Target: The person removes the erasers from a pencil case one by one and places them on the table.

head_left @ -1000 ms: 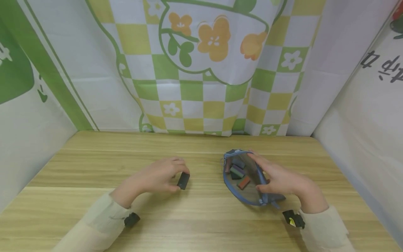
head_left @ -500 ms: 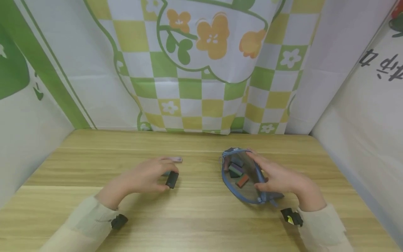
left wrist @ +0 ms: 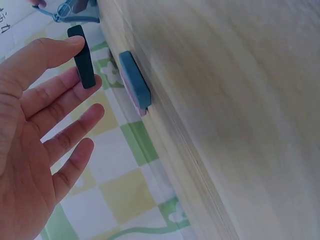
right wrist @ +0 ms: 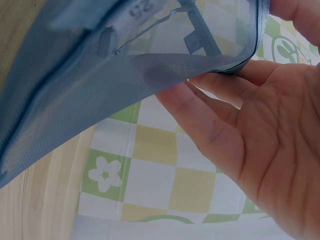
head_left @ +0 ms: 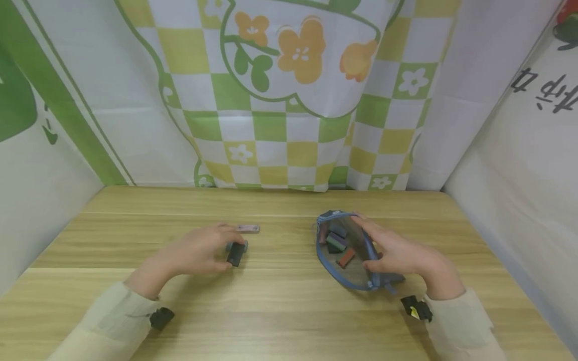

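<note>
My left hand (head_left: pixel 194 253) pinches a small dark rectangular block (head_left: pixel 235 254) between thumb and fingertips, over the left-centre of the table. In the left wrist view the block (left wrist: pixel 82 57) looks dark green, tilted, with the thumb on one face. A blue block (left wrist: pixel 135 80) lies close by on the wood, partly behind the dark one in the head view. Beyond it rests a pale pink bar (head_left: pixel 248 228). My right hand (head_left: pixel 402 248) grips the side of a blue mesh zip pouch (head_left: pixel 331 271), whose mouth gapes open. Inside are an orange block (head_left: pixel 346 258) and several other coloured blocks.
The wooden table (head_left: pixel 280 316) runs back to a checked, flower-printed curtain (head_left: pixel 289 125). White cloth walls stand at left and right. A zip-end tab (head_left: pixel 392 287) of the pouch sticks out under the right hand.
My left hand has moved left with the dark block, uncovering the pale pink bar and the blue block. My right hand stays on the pouch, nearly still.
</note>
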{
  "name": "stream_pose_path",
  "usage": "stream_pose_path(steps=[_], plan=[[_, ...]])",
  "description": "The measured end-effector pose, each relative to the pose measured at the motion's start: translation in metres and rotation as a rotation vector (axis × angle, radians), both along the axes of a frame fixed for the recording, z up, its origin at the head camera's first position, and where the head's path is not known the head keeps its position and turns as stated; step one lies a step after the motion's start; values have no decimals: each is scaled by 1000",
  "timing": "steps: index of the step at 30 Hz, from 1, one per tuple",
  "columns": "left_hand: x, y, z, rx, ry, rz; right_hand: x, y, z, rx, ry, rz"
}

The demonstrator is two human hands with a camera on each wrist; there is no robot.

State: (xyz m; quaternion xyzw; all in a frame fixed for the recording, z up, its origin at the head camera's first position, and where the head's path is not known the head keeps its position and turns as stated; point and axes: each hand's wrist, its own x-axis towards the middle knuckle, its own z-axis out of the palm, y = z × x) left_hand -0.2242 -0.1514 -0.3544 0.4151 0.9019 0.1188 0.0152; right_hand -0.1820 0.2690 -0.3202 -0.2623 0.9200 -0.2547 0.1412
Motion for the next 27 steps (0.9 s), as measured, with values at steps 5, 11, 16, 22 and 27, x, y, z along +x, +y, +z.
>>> stream_pose_path(steps=[5, 11, 16, 22, 27], plan=[[1, -5, 2, -10, 18, 34, 0, 0, 1, 13, 26, 3], [0, -7, 1, -19, 25, 40, -1, 1, 2, 23, 39, 2], [-1, -9, 0, -18, 17, 47, 0, 1, 2, 22, 35, 0], [1, -12, -1, -27, 21, 45, 1, 0, 2, 23, 41, 2], [3, -14, -3, -35, 3, 52, 1, 0, 2, 22, 50, 2]])
